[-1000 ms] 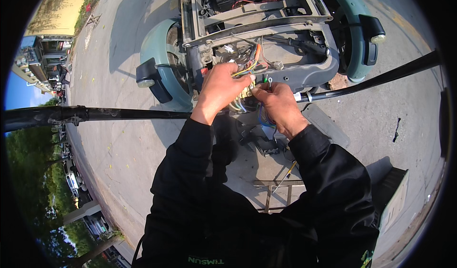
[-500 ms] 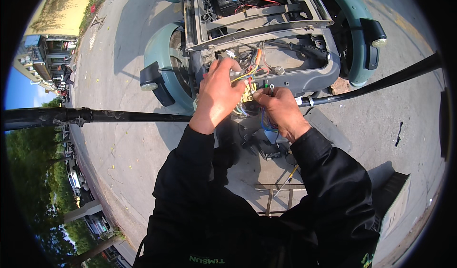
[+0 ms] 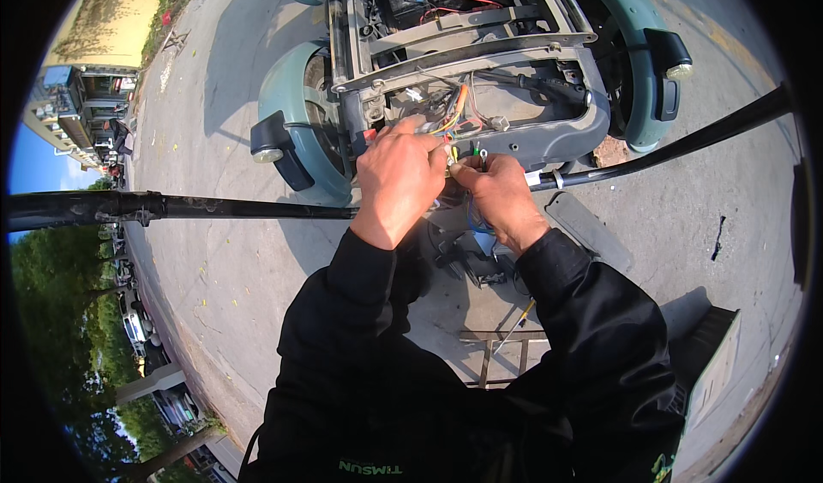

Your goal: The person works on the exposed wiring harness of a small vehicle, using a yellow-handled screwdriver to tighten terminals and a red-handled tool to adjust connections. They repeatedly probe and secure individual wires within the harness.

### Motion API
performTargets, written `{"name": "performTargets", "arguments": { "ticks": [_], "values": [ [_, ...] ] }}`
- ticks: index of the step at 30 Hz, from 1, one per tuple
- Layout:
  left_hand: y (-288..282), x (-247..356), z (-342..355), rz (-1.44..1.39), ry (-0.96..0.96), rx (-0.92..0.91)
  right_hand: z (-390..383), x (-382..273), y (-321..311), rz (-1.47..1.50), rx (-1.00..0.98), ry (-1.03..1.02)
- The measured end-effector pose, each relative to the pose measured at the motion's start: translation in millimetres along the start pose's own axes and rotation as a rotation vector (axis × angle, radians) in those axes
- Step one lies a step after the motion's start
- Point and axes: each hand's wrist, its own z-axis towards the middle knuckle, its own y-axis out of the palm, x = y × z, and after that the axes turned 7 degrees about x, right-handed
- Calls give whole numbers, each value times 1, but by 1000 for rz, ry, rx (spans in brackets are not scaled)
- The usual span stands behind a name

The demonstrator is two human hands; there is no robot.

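My left hand [image 3: 396,181] is closed, its fingers curled and its thumb tip beside a small yellow part [image 3: 454,152]. What the fingers grip is hidden under the hand. My right hand [image 3: 501,198] pinches wires between thumb and forefinger, close to the left thumb. A green-sleeved end and a metal ring terminal [image 3: 483,154] stick up from the right fingers. Blue wires [image 3: 477,219] hang out below that palm. Just beyond both hands, orange, yellow and red wires [image 3: 461,106] rise from the open rear bay of a vehicle, with a pale connector [image 3: 498,124] among them.
The vehicle frame [image 3: 471,73] stands ahead, flanked by green fenders [image 3: 296,123] with lamps. Black bars [image 3: 249,209] reach out on both sides. A battery [image 3: 411,1] with red leads sits farther in. Below lie a dark panel [image 3: 590,230] and a metal stand [image 3: 486,365].
My left hand has shifted right and slightly down, its fingers more curled. It now covers most of the yellow block that showed between the hands. The right hand has hardly moved.
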Motion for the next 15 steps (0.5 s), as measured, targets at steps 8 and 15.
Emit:
{"name": "performTargets", "arguments": {
  "ticks": [8,15],
  "values": [
    [20,-13,8,-402,-216,-5,-1,-2,2,-34,35,-36],
    [25,-29,9,-603,-239,-90,-2,-5,5,-172,73,-66]
  ]
}}
